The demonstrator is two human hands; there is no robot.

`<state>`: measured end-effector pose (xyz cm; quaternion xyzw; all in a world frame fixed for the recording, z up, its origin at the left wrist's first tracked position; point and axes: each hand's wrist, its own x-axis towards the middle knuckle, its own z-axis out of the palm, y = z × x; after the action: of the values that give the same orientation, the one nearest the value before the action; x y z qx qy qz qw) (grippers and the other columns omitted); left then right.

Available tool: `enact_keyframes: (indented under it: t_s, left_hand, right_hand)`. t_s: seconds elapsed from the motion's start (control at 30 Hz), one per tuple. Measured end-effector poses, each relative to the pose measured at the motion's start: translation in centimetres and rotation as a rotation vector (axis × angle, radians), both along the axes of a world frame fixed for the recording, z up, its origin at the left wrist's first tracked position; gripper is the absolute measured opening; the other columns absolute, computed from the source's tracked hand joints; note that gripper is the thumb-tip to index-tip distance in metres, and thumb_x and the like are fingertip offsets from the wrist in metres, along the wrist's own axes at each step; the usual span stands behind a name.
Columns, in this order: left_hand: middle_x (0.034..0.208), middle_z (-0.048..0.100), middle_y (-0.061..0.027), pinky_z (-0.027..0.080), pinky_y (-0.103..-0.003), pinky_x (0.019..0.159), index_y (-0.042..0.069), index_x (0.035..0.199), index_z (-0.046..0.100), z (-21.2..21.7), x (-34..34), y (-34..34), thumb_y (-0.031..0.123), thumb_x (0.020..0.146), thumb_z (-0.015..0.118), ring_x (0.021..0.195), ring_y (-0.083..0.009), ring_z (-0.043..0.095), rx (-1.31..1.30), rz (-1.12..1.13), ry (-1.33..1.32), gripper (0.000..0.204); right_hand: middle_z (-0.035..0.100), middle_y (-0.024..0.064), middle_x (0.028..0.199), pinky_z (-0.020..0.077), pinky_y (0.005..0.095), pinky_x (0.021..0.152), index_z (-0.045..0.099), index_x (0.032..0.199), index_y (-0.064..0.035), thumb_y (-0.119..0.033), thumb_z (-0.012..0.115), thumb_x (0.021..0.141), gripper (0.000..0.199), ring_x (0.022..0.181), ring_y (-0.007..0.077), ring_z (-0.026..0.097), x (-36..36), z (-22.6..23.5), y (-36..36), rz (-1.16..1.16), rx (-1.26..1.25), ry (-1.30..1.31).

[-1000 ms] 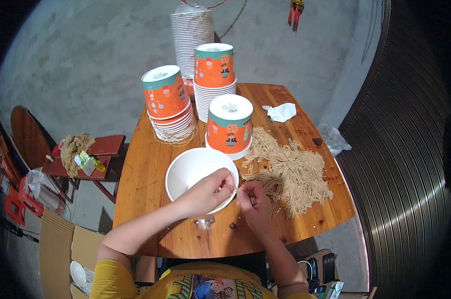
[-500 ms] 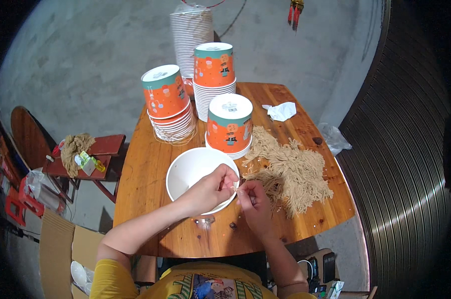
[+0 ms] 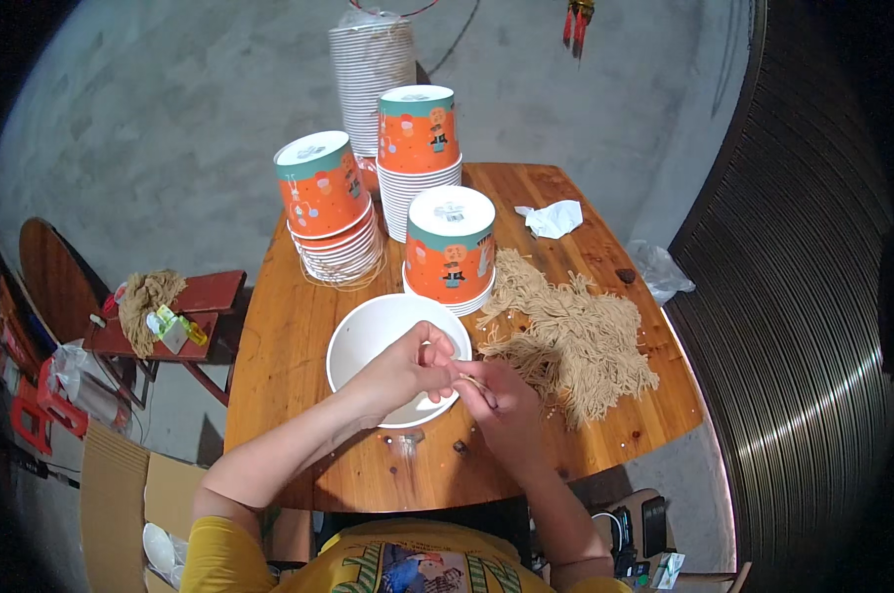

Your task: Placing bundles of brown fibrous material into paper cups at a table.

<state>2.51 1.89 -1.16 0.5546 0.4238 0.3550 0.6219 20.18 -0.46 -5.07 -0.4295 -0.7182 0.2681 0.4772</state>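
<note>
My left hand (image 3: 414, 371) is above the right side of an upright white paper bucket (image 3: 351, 336), its thumb and fingertips pinched together. Close against it, my right hand (image 3: 506, 407) is closed with its fingers curled. Between the fingertips shows a short bit of beige string (image 3: 473, 381); the rest is hidden by the fingers. To the right of my right hand lies a loose heap of beige strings (image 3: 587, 361). Just behind the white bucket, an orange and green paper bucket (image 3: 450, 259) stands upside down on others nested under it.
Two more stacks of upturned buckets (image 3: 323, 193) (image 3: 417, 138) stand farther back, with a tall wrapped white stack (image 3: 373, 84) behind. Crumpled white tissue (image 3: 551, 218) lies on the wooden table (image 3: 289, 395). A red bench (image 3: 214, 292) and a cardboard box (image 3: 116, 494) are at the left.
My hands have drawn together and shifted slightly left, and my right hand's fingers have turned inward over the string. The whole view has shifted a little.
</note>
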Motion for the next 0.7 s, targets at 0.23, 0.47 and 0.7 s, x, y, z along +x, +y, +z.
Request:
enact_keyframes:
  t_s: [0.23,0.47,0.7]
  left_hand:
    - [0.086,0.059,-0.0068,0.048,-0.024,0.063,0.004,0.098,0.046,-0.5,-0.3,0.4,0.000,0.086,0.063,0.071,-0.0124,0.059,-0.107,-0.010,-0.103,0.022]
    - [0.084,0.058,-0.0048,0.045,-0.023,0.061,0.006,0.093,0.044,-0.8,-0.1,0.1,-0.003,0.086,0.058,0.069,-0.0097,0.054,-0.008,-0.043,-0.025,0.019]
    - [0.086,0.055,-0.0038,0.043,-0.022,0.062,0.006,0.093,0.044,-0.7,0.0,0.0,-0.002,0.087,0.057,0.070,-0.0086,0.050,0.069,-0.001,0.056,0.016]
  right_hand:
    - [0.061,0.0078,0.080,0.0501,0.0310,0.063,0.062,0.097,-0.0053,-0.010,0.067,0.085,0.014,0.070,0.0201,0.062,0.2,0.1,0.1,-0.014,0.133,-0.106]
    - [0.062,0.0084,0.072,0.0513,0.0330,0.057,0.061,0.090,-0.0067,-0.010,0.067,0.081,0.011,0.058,0.0211,0.062,-0.1,-0.3,0.2,-0.139,0.279,-0.215]
    - [0.060,0.0069,0.066,0.0494,0.0336,0.052,0.060,0.093,-0.0085,-0.008,0.066,0.078,0.017,0.054,0.0216,0.061,1.0,-0.7,-0.2,-0.154,0.200,-0.288]
